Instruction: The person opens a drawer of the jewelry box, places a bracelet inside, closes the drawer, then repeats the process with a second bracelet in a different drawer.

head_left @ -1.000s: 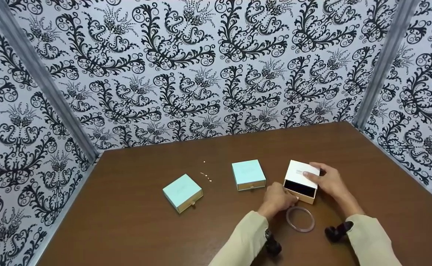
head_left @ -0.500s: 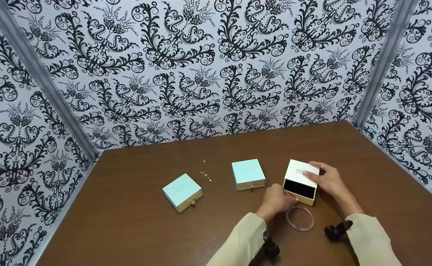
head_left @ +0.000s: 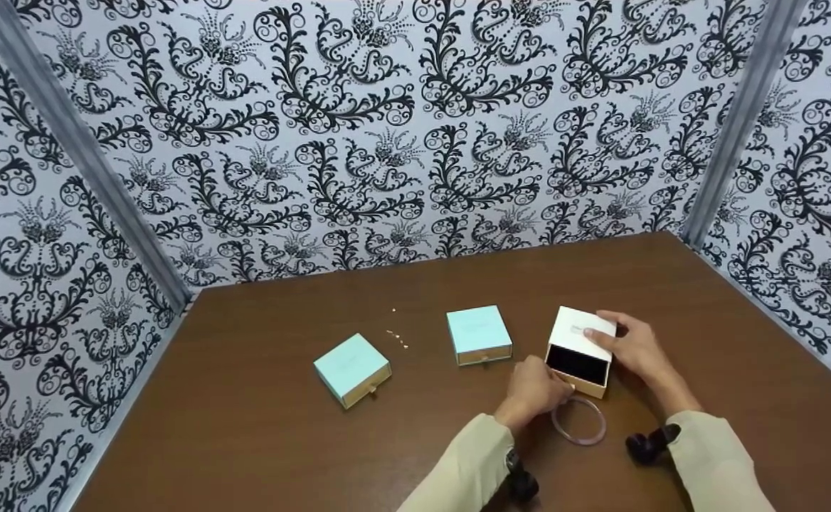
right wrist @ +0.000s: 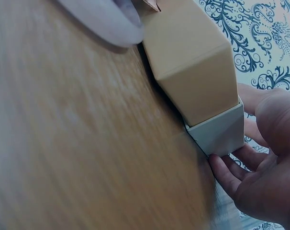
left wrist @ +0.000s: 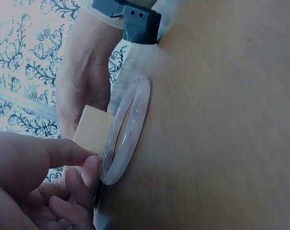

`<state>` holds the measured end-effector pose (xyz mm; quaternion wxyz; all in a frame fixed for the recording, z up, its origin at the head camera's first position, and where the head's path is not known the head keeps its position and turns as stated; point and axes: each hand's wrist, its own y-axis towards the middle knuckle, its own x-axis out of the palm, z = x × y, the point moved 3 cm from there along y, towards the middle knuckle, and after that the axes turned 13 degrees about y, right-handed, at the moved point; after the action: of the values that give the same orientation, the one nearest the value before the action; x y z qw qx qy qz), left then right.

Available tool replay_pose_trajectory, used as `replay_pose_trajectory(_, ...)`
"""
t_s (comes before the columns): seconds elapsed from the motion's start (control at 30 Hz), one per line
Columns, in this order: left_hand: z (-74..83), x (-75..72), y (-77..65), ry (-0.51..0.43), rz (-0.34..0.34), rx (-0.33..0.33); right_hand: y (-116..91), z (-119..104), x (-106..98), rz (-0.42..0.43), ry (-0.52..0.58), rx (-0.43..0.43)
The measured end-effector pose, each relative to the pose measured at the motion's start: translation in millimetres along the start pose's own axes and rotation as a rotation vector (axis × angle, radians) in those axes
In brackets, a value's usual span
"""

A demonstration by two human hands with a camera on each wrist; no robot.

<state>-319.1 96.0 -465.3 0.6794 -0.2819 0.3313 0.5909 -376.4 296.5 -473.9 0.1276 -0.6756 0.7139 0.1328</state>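
A white drawer-style gift box point(head_left: 573, 331) stands on the table at the right in the head view, its tan drawer point(head_left: 588, 385) partly out and showing a black inside. My left hand point(head_left: 535, 386) pinches the drawer's front, thumb against index finger, where a copper-coloured pull ribbon point(right wrist: 152, 4) shows in the right wrist view. My right hand point(head_left: 632, 348) holds the white sleeve point(right wrist: 221, 132), thumb on top and fingers along its side and back. A pale, glossy pinkish bangle point(left wrist: 128, 143) lies on the table just in front of the drawer, close by my left fingertips.
Two mint-green drawer boxes stand shut to the left, one box point(head_left: 479, 334) near the white one and another box point(head_left: 352, 370) farther left. Small light bits point(head_left: 398, 337) lie between them. Patterned wall panels point(head_left: 358, 142) border the brown table point(head_left: 280, 455).
The drawer has slid slightly farther out of the white sleeve toward me, with my left hand on its front. My right hand has stayed on the sleeve; the bangle and green boxes lie as before.
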Motion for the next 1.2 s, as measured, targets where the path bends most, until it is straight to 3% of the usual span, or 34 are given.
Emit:
replay_pose_trajectory(0.63,-0.3,-1.6,-8.4,0.025,0.004,0.010,0,0,1,0.011,-0.005,-0.022)
replay_pose_trajectory(0.93,-0.1,-3.1,-9.9,0.047,-0.008,-0.016,1,-2,1,0.016,-0.005,-0.034)
replay_pose_trajectory(1.2,3.0,-6.5,-14.5,0.115,-0.018,0.012,-1,-2,1,0.006,-0.005,-0.032)
